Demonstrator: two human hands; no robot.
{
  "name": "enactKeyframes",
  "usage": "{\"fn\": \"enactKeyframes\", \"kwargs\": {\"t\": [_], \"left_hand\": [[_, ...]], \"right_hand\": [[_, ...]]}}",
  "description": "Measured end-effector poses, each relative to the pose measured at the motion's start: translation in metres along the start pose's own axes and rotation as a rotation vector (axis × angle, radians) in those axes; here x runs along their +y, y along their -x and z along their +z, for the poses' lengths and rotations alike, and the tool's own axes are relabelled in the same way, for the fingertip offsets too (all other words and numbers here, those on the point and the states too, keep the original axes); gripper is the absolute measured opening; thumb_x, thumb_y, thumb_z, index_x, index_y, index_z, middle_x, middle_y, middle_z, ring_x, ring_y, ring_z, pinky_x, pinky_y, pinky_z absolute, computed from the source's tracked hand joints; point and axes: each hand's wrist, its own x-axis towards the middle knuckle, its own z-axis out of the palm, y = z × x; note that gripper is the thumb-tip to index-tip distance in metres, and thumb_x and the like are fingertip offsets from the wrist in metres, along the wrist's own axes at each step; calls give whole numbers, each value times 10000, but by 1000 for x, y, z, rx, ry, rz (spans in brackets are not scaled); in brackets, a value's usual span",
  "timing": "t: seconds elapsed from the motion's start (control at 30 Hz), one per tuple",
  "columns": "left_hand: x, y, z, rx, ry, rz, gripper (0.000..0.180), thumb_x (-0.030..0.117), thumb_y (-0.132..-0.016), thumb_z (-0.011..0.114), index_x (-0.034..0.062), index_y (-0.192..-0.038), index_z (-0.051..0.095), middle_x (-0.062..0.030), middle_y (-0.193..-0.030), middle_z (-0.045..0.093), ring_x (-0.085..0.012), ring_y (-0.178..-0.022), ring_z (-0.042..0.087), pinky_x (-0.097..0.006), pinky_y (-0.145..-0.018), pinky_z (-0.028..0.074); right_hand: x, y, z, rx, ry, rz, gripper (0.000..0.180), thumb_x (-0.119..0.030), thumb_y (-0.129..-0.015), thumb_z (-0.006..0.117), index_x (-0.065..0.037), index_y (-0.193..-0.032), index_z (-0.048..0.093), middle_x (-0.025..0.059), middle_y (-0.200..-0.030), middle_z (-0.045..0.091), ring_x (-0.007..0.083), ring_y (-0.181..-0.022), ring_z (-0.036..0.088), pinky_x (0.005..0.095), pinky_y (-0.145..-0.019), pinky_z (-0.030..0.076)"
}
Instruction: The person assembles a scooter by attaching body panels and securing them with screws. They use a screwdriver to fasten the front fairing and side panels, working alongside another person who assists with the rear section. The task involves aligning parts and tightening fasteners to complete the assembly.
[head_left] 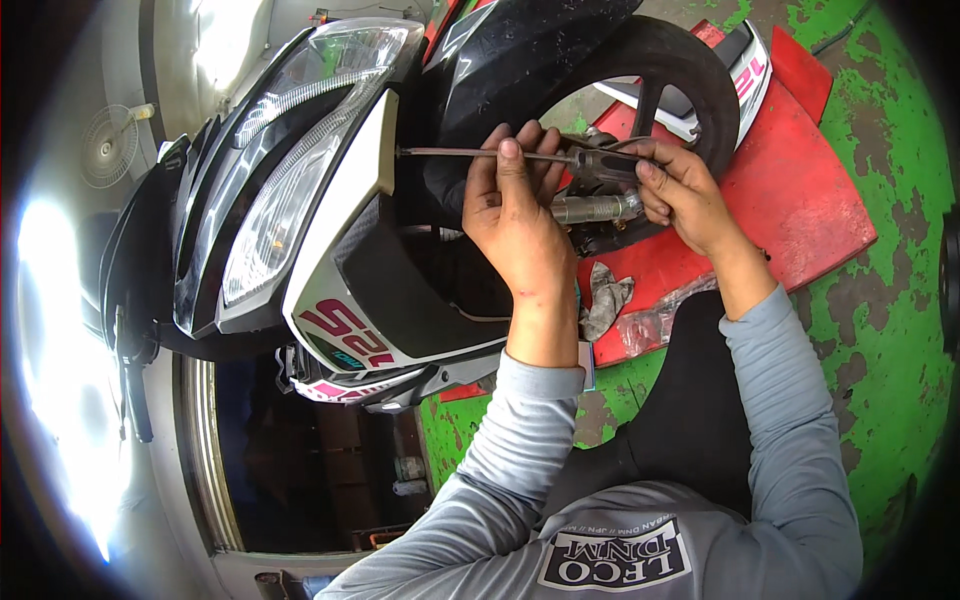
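Observation:
My left hand [515, 205] pinches the thin metal shaft of a screwdriver [600, 166] between thumb and fingers. My right hand [690, 195] is closed round the end of its dark handle. The shaft points left, and its tip meets the inner edge of the scooter's white front panel [345, 200]; the exact contact point is too small to make out. Below that edge is a dark grey body panel [410, 280]. Behind my hands are the front wheel [700, 85] and a metallic fork leg [590, 208], partly covered by my fingers.
Clear headlights [310, 170] and a black front fender [520, 70] surround the work area. On the red platform [800, 190] lie a grey rag [605, 300], a clear plastic bag [648, 330] and a removed white-and-black panel [715, 95]. The floor [890, 290] has worn green paint.

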Motion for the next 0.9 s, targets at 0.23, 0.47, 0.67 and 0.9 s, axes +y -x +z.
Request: {"fn": "enactKeyframes", "kwargs": {"t": [0.23,0.47,0.67,0.9], "left_hand": [[3,-2,-2,-41,16,19,446,248,-1058,568,-67,-1362,481,-242,-1280,630,-343,-1116,694,-388,-904,590],[13,-8,-7,-135,77,10,465,225,-1071,532,-82,-1404,429,-279,-1314,589,-402,-1190,645,-432,-959,586],[11,-3,-12,-32,36,32,419,216,-1057,563,-85,-1336,485,-249,-1215,634,-385,-1105,687,-401,-893,613],[15,5,-24,103,-95,46,340,231,-989,690,-41,-1158,576,-171,-1015,687,-294,-887,742,-311,-695,616]], "right_hand": [[-7,-7,14,81,573,-255,386,-300,-990,674,0,-1231,638,63,-1030,675,123,-977,614,281,-898,483],[-6,-17,11,150,588,-496,362,-108,-840,797,-37,-1175,679,67,-1090,688,189,-1060,635,320,-983,464],[-12,-12,16,109,828,-651,422,-31,-756,836,-38,-1147,678,84,-1056,683,237,-951,657,328,-893,507],[-4,16,30,-75,386,10,300,-221,-1005,643,-19,-1226,656,42,-831,672,91,-694,609,241,-618,488]]}}
